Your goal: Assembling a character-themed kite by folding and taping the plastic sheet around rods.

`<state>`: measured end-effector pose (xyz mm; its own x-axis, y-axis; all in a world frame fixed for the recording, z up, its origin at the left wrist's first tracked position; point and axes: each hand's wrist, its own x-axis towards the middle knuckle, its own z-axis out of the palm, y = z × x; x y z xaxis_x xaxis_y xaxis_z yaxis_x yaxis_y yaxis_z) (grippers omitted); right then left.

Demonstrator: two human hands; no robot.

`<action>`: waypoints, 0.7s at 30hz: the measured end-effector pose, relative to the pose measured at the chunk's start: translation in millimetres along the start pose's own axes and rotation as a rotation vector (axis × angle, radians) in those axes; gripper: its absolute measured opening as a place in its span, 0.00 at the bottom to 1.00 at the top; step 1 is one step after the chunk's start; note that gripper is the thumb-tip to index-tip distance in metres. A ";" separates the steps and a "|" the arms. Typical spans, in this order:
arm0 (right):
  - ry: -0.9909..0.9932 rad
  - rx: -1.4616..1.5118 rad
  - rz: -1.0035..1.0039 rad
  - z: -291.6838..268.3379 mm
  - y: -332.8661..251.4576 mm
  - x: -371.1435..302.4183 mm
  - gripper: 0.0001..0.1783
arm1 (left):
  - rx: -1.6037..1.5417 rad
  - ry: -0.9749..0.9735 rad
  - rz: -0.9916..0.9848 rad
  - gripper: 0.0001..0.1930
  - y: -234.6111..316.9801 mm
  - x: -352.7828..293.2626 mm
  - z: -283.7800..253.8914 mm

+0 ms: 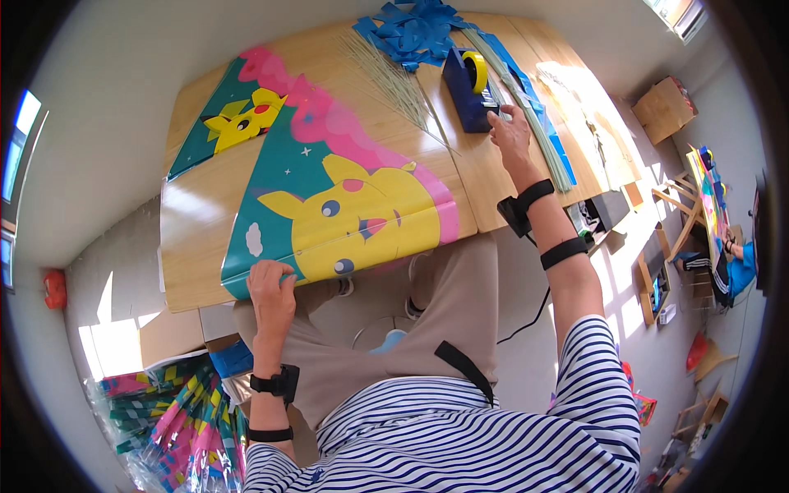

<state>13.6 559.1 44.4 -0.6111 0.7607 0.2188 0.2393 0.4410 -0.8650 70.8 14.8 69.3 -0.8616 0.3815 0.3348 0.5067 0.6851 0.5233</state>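
Observation:
A large triangular kite sail [345, 193], green, pink and yellow with a cartoon animal, lies along the near edge of the table. My left hand [271, 294] is closed on its near left corner, fingertips pressing the sheet at the table edge. My right hand [511, 135] reaches forward to the front end of a dark blue tape dispenser [466, 94]. Its thumb and fingers come together at the cutting end, and the tape between them is hard to make out. A yellow-cored roll [474, 72] sits in the dispenser. A similar, smaller-looking sail [238, 119] lies beyond, at the left.
Thin pale rods [394, 82] are scattered behind the sail; a bundle of longer rods [530, 119] lies right of the dispenser. Blue strips [419, 33] are heaped at the back. Bagged colourful pieces [177, 423] fill the floor at lower left. A person in blue [742, 267] shows far right.

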 end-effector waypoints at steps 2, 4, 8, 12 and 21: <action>-0.117 0.142 0.202 3.3 -32.9 9.5 0.28 | 0.018 -0.020 -0.033 0.08 6.0 -10.8 -7.6; -0.190 0.218 0.357 4.6 -42.6 25.9 0.30 | 0.023 -0.027 -0.063 0.07 9.3 -21.0 -10.8; -0.120 0.201 0.404 11.1 -54.5 36.8 0.21 | 0.005 -0.019 -0.048 0.07 9.0 -33.1 -14.5; -0.252 0.225 0.416 0.3 -35.5 47.6 0.23 | -0.009 -0.030 -0.081 0.06 15.2 -40.6 -15.1; -0.281 0.275 0.392 -10.5 -48.6 40.7 0.29 | -0.033 -0.023 -0.113 0.07 12.3 -55.2 -13.2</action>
<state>-15.0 573.6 100.1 -0.7030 0.6696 -0.2396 0.3062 -0.0191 -0.9518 125.0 -6.0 67.7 -0.9137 0.3170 0.2543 0.4064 0.7040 0.5825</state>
